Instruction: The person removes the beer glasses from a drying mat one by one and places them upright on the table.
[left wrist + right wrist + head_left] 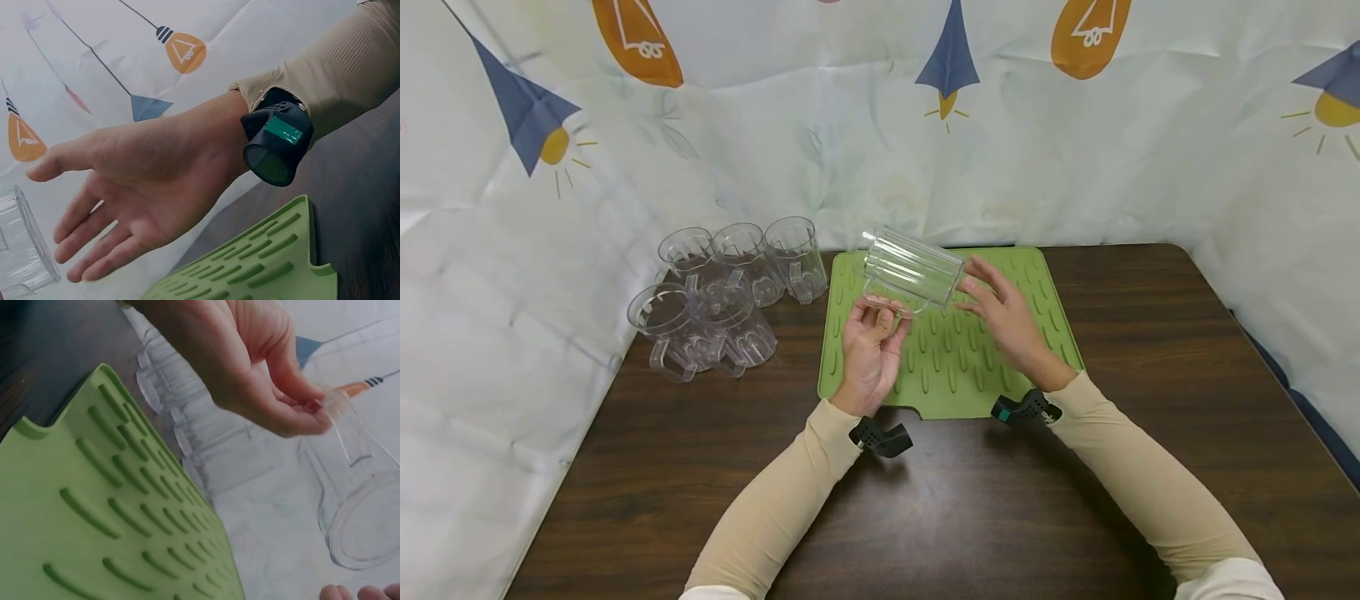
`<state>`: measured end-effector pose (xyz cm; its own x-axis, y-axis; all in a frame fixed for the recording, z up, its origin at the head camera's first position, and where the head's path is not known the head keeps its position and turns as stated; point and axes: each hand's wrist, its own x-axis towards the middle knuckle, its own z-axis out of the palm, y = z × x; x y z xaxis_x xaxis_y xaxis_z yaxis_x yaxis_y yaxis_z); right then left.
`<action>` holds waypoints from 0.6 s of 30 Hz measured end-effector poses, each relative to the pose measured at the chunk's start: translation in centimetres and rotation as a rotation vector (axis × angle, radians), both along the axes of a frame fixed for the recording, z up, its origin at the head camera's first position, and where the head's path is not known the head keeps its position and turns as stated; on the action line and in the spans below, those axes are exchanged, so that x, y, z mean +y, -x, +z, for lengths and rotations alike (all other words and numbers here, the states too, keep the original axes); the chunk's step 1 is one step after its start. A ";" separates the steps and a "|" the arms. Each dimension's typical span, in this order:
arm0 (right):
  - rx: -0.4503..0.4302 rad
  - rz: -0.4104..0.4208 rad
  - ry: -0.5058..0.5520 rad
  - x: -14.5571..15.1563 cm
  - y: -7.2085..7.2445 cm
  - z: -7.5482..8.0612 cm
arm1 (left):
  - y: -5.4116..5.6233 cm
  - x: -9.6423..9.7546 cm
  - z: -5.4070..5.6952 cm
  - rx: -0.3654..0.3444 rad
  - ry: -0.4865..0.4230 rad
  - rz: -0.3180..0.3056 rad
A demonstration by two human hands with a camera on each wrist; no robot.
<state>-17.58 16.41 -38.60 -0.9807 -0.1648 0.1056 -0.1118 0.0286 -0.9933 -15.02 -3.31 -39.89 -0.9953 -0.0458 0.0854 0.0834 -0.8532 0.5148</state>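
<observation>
A clear plastic mug (913, 267) is held tilted on its side above the green ribbed mat (955, 392). My left hand (871, 354) pinches its handle (898, 310) between thumb and fingers, as the right wrist view also shows. Beside the mug's right end, my right hand (1015, 325) has its fingers extended, fingertips close to the clear wall. In the left wrist view that right hand (150, 175) appears palm on, fingers spread, with one end of the mug (25, 244) in front of its fingertips.
Several similar clear mugs (741, 258) stand upright in two rows at the back left of the dark wooden table (700, 467). A white patterned curtain (850, 150) hangs behind and along both sides. Each wrist wears a black camera (880, 437).
</observation>
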 end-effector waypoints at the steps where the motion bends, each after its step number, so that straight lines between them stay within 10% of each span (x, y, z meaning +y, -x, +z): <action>1: 0.007 -0.001 -0.016 0.2 0.0 -0.1 | 0.0 -0.1 0.0 0.005 0.005 -0.002; 18: 0.013 -0.073 -0.367 4.8 -0.9 -0.1 | -0.1 -1.9 0.9 0.046 0.199 -0.017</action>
<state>-16.66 21.19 -38.69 -0.9902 -0.1236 0.0649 -0.1088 0.3913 -0.9138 -14.87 -5.19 -38.99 -0.9907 -0.0065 0.1361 0.0968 -0.7365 0.6694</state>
